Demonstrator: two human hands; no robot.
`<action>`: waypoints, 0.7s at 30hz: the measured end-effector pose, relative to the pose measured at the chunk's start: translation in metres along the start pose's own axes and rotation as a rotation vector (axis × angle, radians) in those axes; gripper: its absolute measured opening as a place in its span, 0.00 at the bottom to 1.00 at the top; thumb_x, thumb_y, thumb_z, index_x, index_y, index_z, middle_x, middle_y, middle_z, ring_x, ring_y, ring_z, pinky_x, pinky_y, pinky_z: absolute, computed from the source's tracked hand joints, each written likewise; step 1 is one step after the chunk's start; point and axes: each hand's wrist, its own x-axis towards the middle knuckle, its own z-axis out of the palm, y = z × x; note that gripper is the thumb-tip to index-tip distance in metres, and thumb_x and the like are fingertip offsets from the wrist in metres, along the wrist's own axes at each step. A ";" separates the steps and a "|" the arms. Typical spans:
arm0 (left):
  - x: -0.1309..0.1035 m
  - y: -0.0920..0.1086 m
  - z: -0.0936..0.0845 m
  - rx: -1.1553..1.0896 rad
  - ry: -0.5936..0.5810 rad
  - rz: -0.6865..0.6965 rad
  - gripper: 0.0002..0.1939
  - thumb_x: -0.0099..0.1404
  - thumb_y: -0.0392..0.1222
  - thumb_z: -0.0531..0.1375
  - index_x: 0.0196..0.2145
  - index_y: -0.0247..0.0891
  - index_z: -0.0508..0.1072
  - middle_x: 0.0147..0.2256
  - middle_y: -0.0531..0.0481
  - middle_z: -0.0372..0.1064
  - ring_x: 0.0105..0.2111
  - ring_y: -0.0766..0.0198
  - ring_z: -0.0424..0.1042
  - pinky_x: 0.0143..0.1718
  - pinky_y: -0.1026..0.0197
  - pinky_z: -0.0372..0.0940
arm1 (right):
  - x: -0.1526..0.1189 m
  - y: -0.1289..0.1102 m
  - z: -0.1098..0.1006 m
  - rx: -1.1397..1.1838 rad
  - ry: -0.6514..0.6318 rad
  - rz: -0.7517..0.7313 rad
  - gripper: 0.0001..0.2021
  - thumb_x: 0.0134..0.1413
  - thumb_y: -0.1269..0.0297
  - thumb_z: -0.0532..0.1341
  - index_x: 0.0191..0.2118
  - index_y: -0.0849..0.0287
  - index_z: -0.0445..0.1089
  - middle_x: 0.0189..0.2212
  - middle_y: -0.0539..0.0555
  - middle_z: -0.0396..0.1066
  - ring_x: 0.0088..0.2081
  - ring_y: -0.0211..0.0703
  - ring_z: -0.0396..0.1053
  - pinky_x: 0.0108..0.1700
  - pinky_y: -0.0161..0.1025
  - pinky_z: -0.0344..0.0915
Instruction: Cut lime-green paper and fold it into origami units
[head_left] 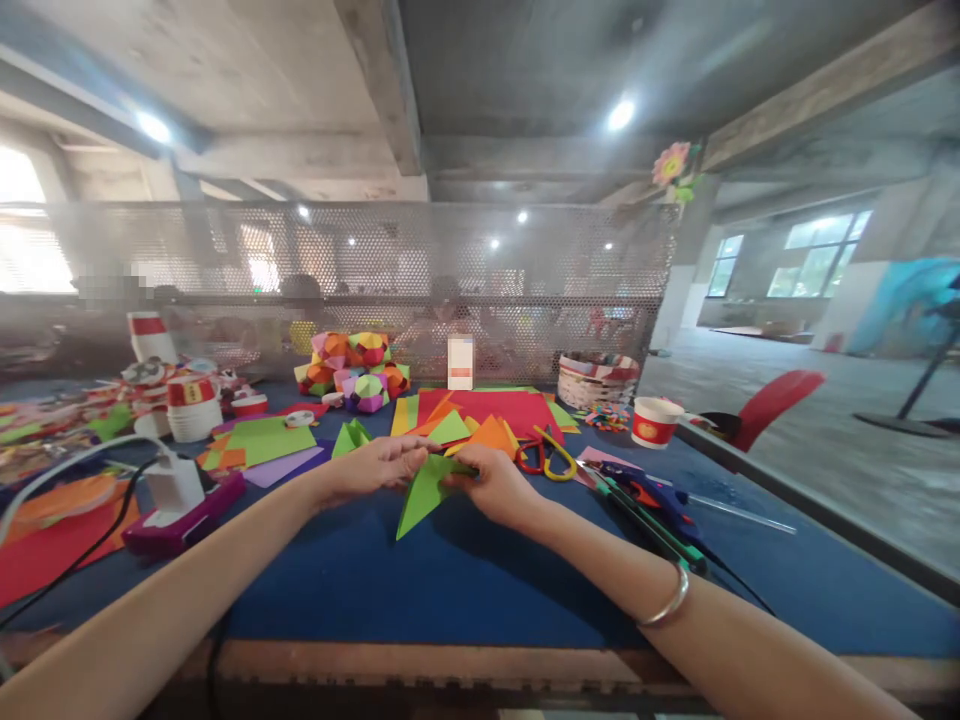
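A folded piece of green paper (424, 497) hangs between my two hands above the blue tabletop (360, 580), one sharp corner pointing down and to the left. My right hand (499, 485) pinches its upper right part between thumb and fingers. At its upper left edge my left hand (382, 463) is closed on the paper, thumb near the fingertips. Just beyond the hands lie orange folded pieces (491, 437), a light green piece (450, 428) and red sheets (525, 408). Another green folded piece (351, 436) rests left of them.
Scissors (559, 460), a glue gun (649, 492) and a green cutter (637, 515) lie right. Paper balls (367, 392), a basket (598, 380) and a paper cup (656, 422) stand behind. A purple power strip (184, 515) with cables is left.
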 end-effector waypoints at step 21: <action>0.002 -0.006 0.027 -0.150 -0.139 -0.019 0.23 0.54 0.39 0.69 0.49 0.39 0.79 0.30 0.46 0.81 0.32 0.54 0.81 0.36 0.57 0.73 | -0.010 -0.009 -0.001 -0.087 0.055 -0.421 0.14 0.64 0.73 0.58 0.49 0.54 0.77 0.46 0.57 0.77 0.47 0.50 0.70 0.52 0.49 0.66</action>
